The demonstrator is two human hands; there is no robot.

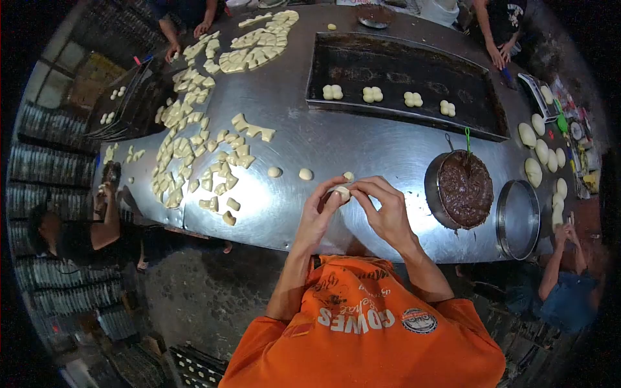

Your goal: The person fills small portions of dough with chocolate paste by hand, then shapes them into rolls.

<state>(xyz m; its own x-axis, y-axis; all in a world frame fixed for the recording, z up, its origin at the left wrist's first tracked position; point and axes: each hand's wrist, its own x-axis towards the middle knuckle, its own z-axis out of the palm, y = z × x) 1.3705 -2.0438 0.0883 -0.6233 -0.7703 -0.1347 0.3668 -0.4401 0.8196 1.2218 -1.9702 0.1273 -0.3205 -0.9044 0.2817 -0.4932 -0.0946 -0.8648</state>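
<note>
Near the table's front edge, my left hand (317,210) holds a small piece of dough (343,193) between thumb and fingers. From the other side, the fingertips of my right hand (388,210) pinch at the same piece. A dough ball (349,175) lies just beyond my fingers. To the left, a second ball (306,174) and a third ball (275,172) rest apart on the metal. On my right stands a round pan of dark brown filling (464,191), with a green-handled tool (468,139) sticking up from it.
Many cut dough pieces (187,152) spread over the left of the metal table (284,213). A black baking tray (407,111) at the back holds several dough clusters (372,94). An empty metal ring (518,220) and large dough lumps (533,171) lie right. Co-workers' hands (501,55) surround the table.
</note>
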